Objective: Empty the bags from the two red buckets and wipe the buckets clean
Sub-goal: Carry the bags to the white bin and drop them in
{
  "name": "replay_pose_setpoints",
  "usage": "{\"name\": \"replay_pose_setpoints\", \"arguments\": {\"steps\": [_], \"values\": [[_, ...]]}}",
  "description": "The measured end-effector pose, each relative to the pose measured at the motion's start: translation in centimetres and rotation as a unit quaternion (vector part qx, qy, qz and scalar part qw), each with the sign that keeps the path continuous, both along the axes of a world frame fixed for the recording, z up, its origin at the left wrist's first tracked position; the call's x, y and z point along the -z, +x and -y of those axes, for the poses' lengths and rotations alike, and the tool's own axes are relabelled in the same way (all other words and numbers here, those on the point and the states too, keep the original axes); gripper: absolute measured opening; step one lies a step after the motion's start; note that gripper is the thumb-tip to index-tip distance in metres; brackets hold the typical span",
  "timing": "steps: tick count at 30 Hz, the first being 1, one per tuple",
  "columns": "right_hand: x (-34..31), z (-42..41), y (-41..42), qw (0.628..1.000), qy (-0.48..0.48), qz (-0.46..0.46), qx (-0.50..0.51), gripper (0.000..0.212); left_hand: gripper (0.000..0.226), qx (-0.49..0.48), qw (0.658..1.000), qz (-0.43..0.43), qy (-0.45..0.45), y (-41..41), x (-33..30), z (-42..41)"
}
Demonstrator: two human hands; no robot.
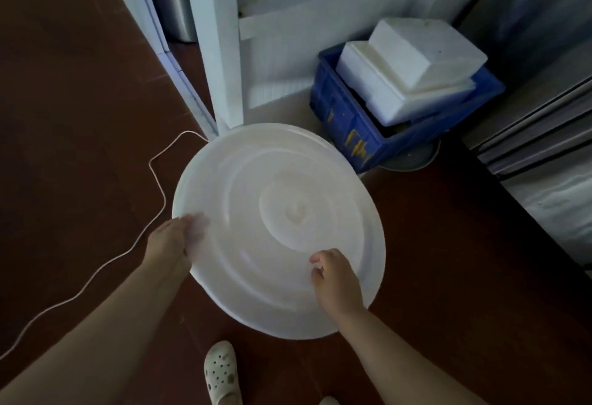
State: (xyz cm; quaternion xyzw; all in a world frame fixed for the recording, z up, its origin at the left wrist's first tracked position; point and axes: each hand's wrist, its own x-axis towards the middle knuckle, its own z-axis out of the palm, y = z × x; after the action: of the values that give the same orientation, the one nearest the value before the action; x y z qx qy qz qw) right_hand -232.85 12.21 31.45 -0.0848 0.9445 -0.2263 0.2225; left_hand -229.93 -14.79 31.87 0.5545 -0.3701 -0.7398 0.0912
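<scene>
At the near rim of a large round white lid [278, 228], both bare hands take hold. The left hand [174, 239] clasps the lid's left edge, its fingers blurred and partly veiled by the translucent plastic, so how tightly they press I cannot tell. The right hand [336, 279] lies on the lid's near-right part with its fingers curled down onto the surface, thumb and forefinger close together; whether they pinch anything I cannot tell.

The lid is smooth, glossy, thin plastic, moulded in concentric rings around a shallow raised centre. It is held above the floor and tilted, its far edge higher and toward the white post [221, 52]. No red bucket shows in this view.

Below lies a dark reddish-brown floor [80, 84], matte and tiled. A thin pale cord [153, 161] snakes across it on the left, toward the base of the post. A white perforated clog [221, 372] stands at the near edge. Beyond the lid's far-right rim sits a blue plastic crate [349, 122] marked with yellow writing too smeared to read, holding white foam boxes [410, 65], blocky and stacked askew. Ribbed metal surfaces [538, 110] run along the right.
</scene>
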Motion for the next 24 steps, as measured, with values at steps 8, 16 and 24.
{"name": "replay_pose_setpoints", "arguments": {"steps": [8, 16, 24], "values": [[4.2, 6.9, 0.0, 0.986, 0.104, -0.019, -0.128, 0.047, 0.015, 0.049, 0.99, 0.113, -0.075, -1.1, 6.5, 6.2], [7.9, 7.4, -0.3, 0.972, 0.184, 0.015, -0.146, 0.063, 0.053, 0.263, 0.891, 0.251, -0.271, -0.7, 11.3, 6.5], [9.4, 7.5, -1.3, 0.971, 0.205, -0.008, -0.126, 0.059, 0.057, 0.34, 0.863, 0.192, -0.321, -1.9, 12.5, 6.3]]}}
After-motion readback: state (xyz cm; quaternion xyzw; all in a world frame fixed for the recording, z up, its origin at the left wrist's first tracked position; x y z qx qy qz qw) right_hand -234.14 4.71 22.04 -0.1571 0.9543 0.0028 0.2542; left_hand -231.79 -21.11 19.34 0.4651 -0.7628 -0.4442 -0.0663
